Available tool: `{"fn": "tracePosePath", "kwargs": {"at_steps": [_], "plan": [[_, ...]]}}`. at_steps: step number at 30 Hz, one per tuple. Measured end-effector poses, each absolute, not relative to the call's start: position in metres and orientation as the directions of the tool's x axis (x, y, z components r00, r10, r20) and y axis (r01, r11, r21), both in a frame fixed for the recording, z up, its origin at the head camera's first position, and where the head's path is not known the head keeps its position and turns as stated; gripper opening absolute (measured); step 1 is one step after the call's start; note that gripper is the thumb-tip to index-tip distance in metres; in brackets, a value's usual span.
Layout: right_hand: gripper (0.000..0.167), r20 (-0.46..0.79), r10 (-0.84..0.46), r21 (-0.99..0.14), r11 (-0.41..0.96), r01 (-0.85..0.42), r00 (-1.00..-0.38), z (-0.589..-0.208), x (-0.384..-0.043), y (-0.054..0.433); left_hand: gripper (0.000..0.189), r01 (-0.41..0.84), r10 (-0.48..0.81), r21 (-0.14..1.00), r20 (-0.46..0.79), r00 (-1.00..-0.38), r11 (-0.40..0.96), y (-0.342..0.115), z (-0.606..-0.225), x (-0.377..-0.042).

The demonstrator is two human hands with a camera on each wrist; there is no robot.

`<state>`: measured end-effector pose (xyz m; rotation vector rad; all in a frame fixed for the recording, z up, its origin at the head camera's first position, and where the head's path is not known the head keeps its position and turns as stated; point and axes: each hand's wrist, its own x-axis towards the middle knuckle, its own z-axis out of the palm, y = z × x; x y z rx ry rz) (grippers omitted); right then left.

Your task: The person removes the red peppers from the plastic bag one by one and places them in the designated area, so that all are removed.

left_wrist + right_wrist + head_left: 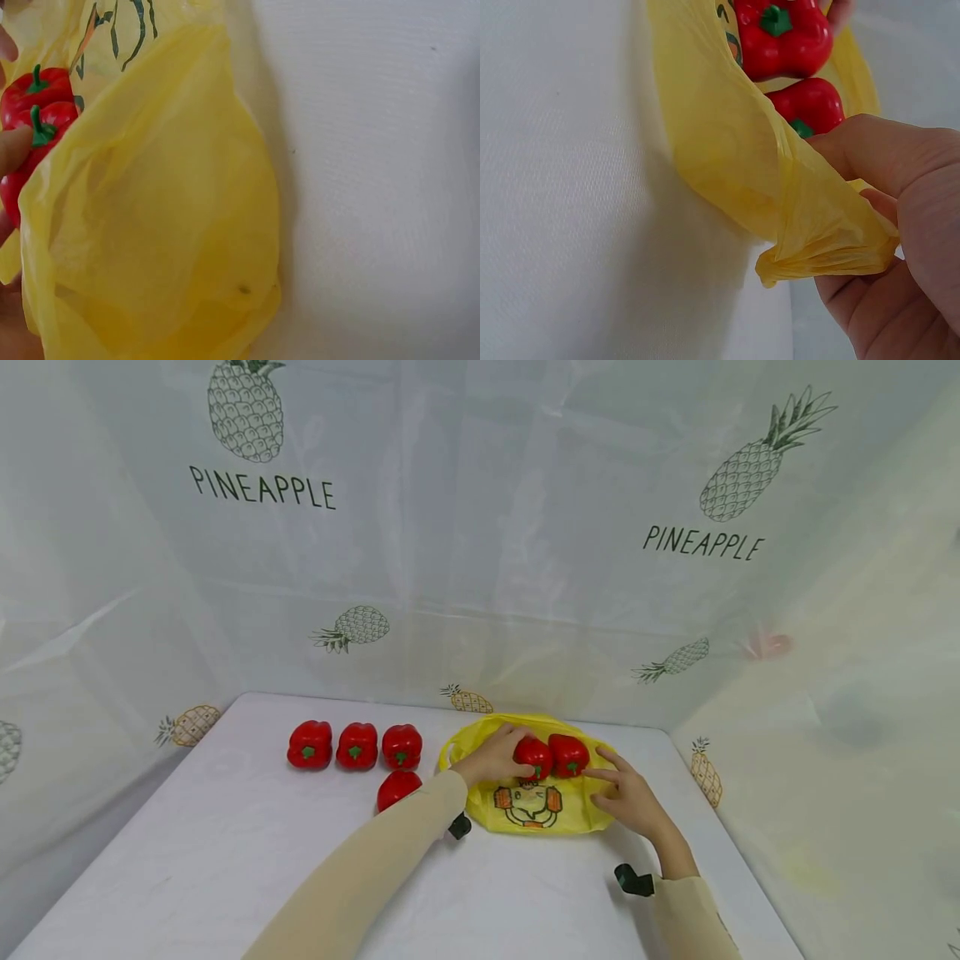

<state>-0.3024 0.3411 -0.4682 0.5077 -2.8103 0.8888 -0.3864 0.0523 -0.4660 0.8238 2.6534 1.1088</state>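
A yellow plastic bag (592, 810) with a cartoon print lies on the table, its mouth spread. Two red bell peppers with green stems sit side by side in its opening. My left hand (495, 755) reaches over the bag's left side and grips the left bell pepper (534, 755), its thumb beside the stem in the left wrist view. The right bell pepper (567, 754) sits close against it. At the bag's right edge, my right hand (632, 800) holds the bunched yellow plastic (832, 240) between thumb and fingers, with some fingertips spread toward the right pepper.
Left of the bag, three more bell peppers (357, 747) stand in a row. Another bell pepper (397, 787) is partly hidden behind my left sleeve (375, 868). A pineapple-printed sheet (480, 527) hangs behind the white table (187, 843).
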Motion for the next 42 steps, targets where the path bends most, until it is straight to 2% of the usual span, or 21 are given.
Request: {"fn": "tracePosePath", "kwargs": {"at_steps": [8, 21, 27, 42], "plan": [[0.038, 0.235, -0.265, -0.525, 0.775, -0.352, -0.935, -0.468, -0.302, 0.340, 0.055, 0.452, 0.560, 0.676, 0.069, -0.826, 0.582, 0.052, -0.463, -0.384], [0.039, 0.207, -0.251, -0.537, 0.779, -0.324, -0.946, -0.469, -0.305, 0.337, 0.058, 0.447, 0.567, 0.663, 0.041, -0.822, 0.600, 0.049, -0.463, -0.380], [0.039, 0.220, -0.253, -0.532, 0.779, -0.334, -0.942, -0.469, -0.305, 0.337, 0.058, 0.441, 0.564, 0.675, 0.044, -0.825, 0.592, 0.041, -0.452, -0.376], [0.040, 0.218, -0.253, -0.518, 0.789, -0.331, -0.943, -0.471, -0.309, 0.338, 0.060, 0.552, 0.619, 0.598, 0.115, -0.776, 0.581, -0.004, -0.406, -0.354]]}}
